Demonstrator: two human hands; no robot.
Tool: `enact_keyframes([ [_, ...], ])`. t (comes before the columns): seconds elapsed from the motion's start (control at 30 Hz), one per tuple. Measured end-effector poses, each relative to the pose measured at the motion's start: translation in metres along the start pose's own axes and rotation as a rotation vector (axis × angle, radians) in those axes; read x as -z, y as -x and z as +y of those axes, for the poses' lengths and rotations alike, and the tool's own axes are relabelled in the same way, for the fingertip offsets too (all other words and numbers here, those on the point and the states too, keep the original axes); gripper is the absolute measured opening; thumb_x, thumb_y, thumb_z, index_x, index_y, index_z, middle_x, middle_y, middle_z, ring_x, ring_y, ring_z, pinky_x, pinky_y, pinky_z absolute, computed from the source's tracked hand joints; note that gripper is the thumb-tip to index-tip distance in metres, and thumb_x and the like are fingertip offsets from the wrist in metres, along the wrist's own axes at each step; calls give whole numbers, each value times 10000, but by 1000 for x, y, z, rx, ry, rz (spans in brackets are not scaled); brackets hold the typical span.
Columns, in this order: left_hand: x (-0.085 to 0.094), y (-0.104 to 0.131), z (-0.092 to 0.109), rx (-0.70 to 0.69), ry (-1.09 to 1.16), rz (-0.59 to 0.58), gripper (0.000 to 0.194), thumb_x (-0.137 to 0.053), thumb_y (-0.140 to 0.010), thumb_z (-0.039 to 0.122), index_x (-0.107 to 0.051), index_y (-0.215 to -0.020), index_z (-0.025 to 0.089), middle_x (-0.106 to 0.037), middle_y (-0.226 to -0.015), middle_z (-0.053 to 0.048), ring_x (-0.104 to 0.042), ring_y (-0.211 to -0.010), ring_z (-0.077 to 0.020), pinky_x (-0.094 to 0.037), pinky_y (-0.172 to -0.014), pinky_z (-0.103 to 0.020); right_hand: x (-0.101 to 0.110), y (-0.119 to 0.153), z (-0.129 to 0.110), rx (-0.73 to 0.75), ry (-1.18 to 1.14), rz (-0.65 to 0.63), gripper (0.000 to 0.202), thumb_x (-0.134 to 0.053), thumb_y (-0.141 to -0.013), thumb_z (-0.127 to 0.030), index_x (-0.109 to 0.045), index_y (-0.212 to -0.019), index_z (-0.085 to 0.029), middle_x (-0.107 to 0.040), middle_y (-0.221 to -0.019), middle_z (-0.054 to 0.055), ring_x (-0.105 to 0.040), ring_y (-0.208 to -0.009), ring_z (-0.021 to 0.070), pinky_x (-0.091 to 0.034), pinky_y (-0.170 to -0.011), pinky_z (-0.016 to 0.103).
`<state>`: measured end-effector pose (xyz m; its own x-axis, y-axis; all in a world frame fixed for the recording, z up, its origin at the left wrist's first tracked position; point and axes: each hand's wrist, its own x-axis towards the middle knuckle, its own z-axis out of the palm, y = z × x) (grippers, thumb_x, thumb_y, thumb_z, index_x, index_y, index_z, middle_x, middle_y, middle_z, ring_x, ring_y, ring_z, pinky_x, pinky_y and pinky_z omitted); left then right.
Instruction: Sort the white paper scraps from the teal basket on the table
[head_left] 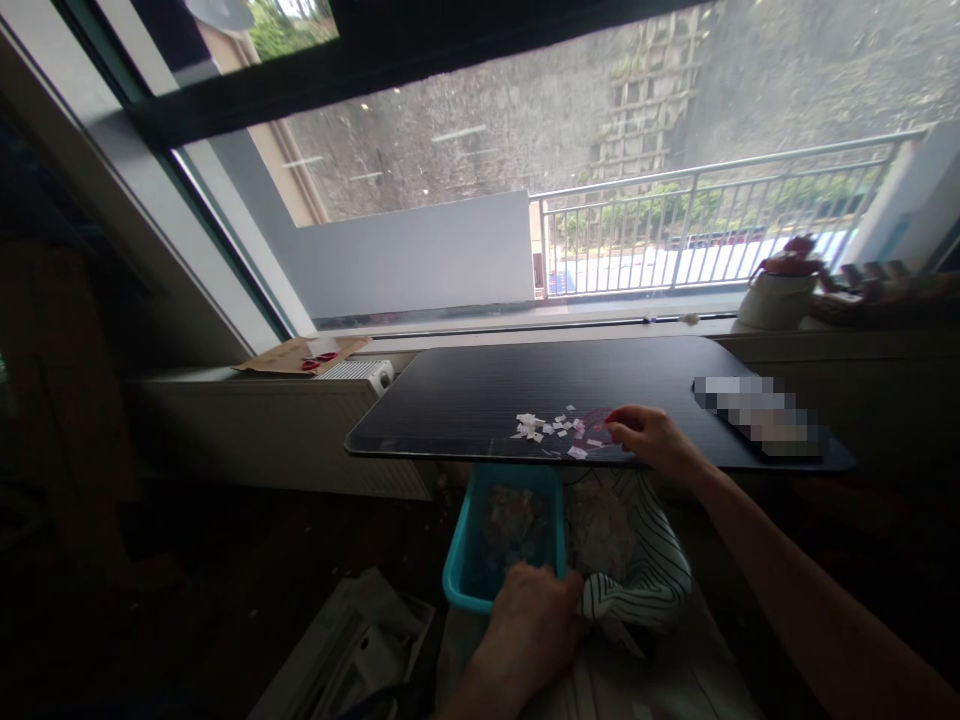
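The left hand (534, 620), fingers curled, meets the near corner of the turquoise plastic basin (453, 570), perhaps steadying it; its grip is unclear. Right of the basin sits black-striped pale cloth (660, 545). Beyond the basin, small white pieces (527, 424) lie on the dark tabletop (465, 400), within easy reach of the right hand (660, 440), nearly closed beside thin pinkish strands (592, 425); any pinch is unclear.

the tabletop (465, 385) is black with fine streaks, the small pieces (529, 428) on it white, some tinged pink. the basin (458, 560) is turquoise. dark wavy stripes run over the pale, perhaps grey-green cloth (664, 550). the pot (776, 300) shows 2 colours, white and red.
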<state>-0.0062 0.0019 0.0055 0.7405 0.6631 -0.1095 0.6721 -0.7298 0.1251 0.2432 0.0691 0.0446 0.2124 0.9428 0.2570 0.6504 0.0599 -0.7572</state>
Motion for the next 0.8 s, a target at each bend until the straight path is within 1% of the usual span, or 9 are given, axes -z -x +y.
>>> enact_keyframes([
  [0.07, 1, 0, 0, 2, 0, -3, 157, -516, -778, 258, -618, -879, 194, -657, -778, -79, -627, -730, -260, -469, -676, -350, 0, 0, 1, -2, 11, 5, 278, -528, -737, -375, -678, -850, -169, -689, -698, 32, -614, -587, 152, -469, -567, 254],
  [0.2, 2, 0, 1, 7, -1, -20, 153, -511, -777, 253, -614, -872, 193, -652, -778, -78, -623, -733, -258, -466, -679, -348, 7, 1, 10, -46, 62, 119, 302, -531, -733, -389, -679, -869, -163, -697, -723, 49, -619, -592, 162, -473, -571, 268],
  [0.27, 2, 0, 0, 4, -4, -23, 154, -506, -780, 253, -611, -875, 192, -650, -781, -80, -622, -737, -257, -465, -684, -350, 12, 3, 15, -59, 79, 146, 314, -536, -729, -398, -680, -880, -163, -699, -726, 54, -623, -599, 169, -474, -572, 275],
  [0.33, 2, 0, 0, 1, -6, -25, 151, -506, -781, 254, -608, -875, 193, -648, -781, -78, -621, -739, -256, -463, -689, -348, 16, 5, 19, -64, 88, 155, 307, -539, -725, -394, -682, -874, -167, -697, -715, 52, -620, -591, 170, -472, -565, 278],
  [0.4, 2, 0, 0, -2, -9, -28, 151, -506, -782, 256, -606, -877, 195, -646, -780, -76, -621, -740, -255, -462, -693, -346, 17, 6, 19, -54, 79, 129, 291, -542, -723, -389, -684, -857, -173, -692, -697, 45, -614, -580, 166, -469, -558, 275],
  [0.5, 1, 0, 0, 1, -8, -28, 153, -505, -784, 262, -606, -878, 196, -646, -778, -77, -621, -738, -258, -462, -692, -349, 14, 4, 16, -27, 38, 84, 290, -538, -730, -397, -683, -853, -178, -691, -691, 37, -611, -579, 160, -467, -563, 270],
  [0.57, 1, 0, 0, 7, 2, -21, 150, -511, -777, 262, -607, -872, 197, -647, -777, -77, -621, -735, -259, -463, -688, -350, 10, 2, 12, -16, 29, 83, 299, -528, -737, -402, -681, -863, -178, -693, -697, 33, -610, -584, 157, -465, -573, 269],
  [0.63, -1, 0, -1, 11, 7, -13, 143, -517, -767, 256, -607, -861, 196, -648, -773, -76, -621, -730, -259, -464, -680, -348, 7, 0, 7, -26, 70, 92, 296, -520, -739, -395, -680, -866, -182, -696, -712, 33, -615, -602, 160, -458, -584, 271],
  [0.8, -1, 0, -1, -5, -7, -4, 136, -515, -765, 241, -606, -854, 192, -651, -768, -75, -622, -724, -256, -462, -679, -346, 9, 2, -2, -61, 246, 201, 276, -519, -733, -372, -693, -862, -201, -707, -769, 44, -630, -705, 186, -439, -624, 284],
])
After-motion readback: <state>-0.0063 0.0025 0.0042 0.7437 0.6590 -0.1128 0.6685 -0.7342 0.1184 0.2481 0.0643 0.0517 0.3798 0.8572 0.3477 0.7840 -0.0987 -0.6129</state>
